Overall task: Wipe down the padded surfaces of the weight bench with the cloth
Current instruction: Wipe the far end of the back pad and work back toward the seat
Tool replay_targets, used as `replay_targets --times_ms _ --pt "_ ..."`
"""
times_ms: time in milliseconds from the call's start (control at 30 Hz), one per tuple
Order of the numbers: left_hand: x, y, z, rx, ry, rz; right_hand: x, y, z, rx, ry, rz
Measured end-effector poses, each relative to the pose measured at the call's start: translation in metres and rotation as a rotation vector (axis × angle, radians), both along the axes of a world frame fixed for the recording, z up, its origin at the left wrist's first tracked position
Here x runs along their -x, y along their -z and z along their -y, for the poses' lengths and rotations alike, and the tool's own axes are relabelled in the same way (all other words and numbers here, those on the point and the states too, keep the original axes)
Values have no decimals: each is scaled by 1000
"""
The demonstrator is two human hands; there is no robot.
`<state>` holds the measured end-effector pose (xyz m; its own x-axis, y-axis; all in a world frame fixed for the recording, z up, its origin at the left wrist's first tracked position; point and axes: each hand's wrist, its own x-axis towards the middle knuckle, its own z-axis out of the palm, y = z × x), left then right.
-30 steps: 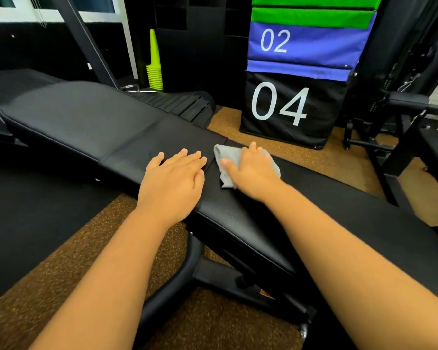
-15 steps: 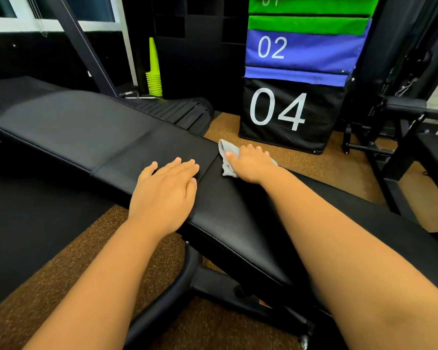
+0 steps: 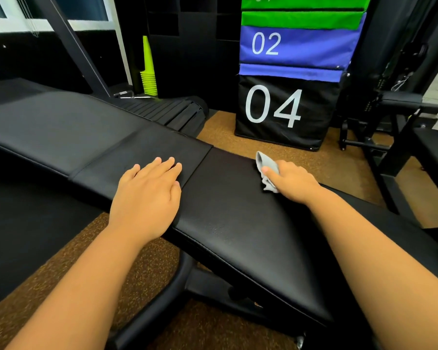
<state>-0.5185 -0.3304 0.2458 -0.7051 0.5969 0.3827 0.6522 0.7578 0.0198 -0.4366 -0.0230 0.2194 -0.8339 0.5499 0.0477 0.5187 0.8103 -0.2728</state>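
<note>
A black padded weight bench (image 3: 228, 223) runs diagonally from upper left to lower right, with a seam between two pads near the middle. My left hand (image 3: 147, 195) lies flat, fingers spread, on the near edge of the bench just left of the seam. My right hand (image 3: 292, 183) presses a small grey cloth (image 3: 266, 168) against the far edge of the right pad. Part of the cloth bunches out from under my fingers; the remainder is hidden beneath the hand.
A stack of soft plyo boxes (image 3: 288, 97) marked 02 and 04 stands behind the bench. Yellow-green cones (image 3: 148, 72) are stacked at the back left. Black machine frames (image 3: 390, 137) stand at right. The bench's black base tube (image 3: 167, 306) crosses the brown speckled floor below.
My right hand has slid the cloth to the right along the bench's far edge, away from the seam. My left hand has stayed flat in the same spot.
</note>
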Motion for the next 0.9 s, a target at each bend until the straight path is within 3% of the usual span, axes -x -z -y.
replay_targets --times_ms 167,367,500,733,900 --pt "0 -2 -1 10 2 10 34 -12 23 26 60 52" --pt "-2 -5 0 25 -8 28 62 -16 75 -67 -175 -39" --pt "-3 -6 0 32 -7 35 30 -8 50 -74 -201 -53" --pt "-4 -5 -1 33 -9 38 -58 24 -35 7 141 29" --pt "-3 -6 -1 39 -14 43 -40 13 -7 60 327 91"
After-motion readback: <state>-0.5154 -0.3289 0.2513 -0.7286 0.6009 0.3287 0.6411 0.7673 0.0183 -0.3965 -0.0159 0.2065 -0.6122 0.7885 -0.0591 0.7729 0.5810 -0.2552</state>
